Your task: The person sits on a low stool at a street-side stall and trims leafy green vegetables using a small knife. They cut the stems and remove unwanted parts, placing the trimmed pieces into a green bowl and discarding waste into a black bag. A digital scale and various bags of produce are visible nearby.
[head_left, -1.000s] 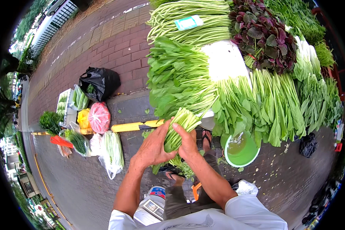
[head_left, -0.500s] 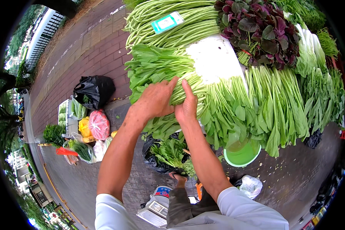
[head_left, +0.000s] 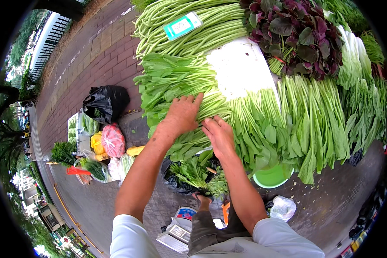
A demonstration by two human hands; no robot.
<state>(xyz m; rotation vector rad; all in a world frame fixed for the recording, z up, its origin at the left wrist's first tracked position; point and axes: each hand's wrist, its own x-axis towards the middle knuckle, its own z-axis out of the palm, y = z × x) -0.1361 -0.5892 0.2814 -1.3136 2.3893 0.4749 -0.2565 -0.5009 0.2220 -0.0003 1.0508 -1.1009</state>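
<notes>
My left hand (head_left: pixel 182 114) lies on a pile of leafy greens (head_left: pixel 159 88), fingers apart over the pale stems, index finger stretched toward the far side. Close to its right, my right hand (head_left: pixel 219 135) rests its fingertips on the stems at the near edge of the same pile. Its fingers are extended, and I see nothing held in either hand. To the right, more greens (head_left: pixel 256 129) lie with stems pointing away and leaves toward me. A white board (head_left: pixel 241 64) shows bare beyond them.
Long beans (head_left: pixel 219 17) with a payment card (head_left: pixel 182 26) lie at the back, beside purple-leaved greens (head_left: pixel 294 36). Below the stall's edge are a black bag of greens (head_left: pixel 180 174) and a green basin (head_left: pixel 273 177). Bagged goods (head_left: pixel 112 139) stand at left; a white scale (head_left: pixel 175 235) is near my foot.
My hands were close together, thumb and finger nearly meeting over the stems. The right has drawn back toward me and turned palm down; the left now lies flatter, fingers more spread.
</notes>
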